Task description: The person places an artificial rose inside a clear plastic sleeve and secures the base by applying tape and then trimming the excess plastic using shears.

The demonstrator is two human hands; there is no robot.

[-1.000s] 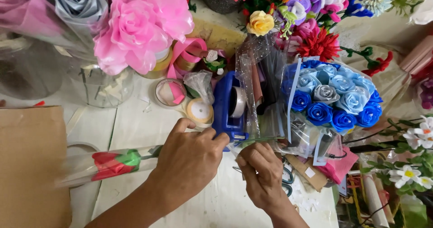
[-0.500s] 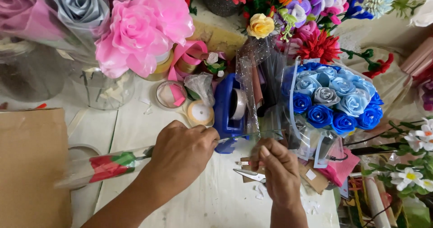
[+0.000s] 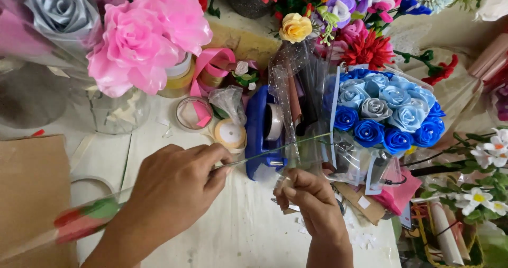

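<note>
Head view is showing a glass vase holding a pink paper flower, and a wrapped box carrying blue ribbon roses. The left hand is gripping a cellophane-sleeved red rose whose thin green stem is running rightward over the blue tape dispenser. The right hand is pinching the clear cellophane just below that stem.
</note>
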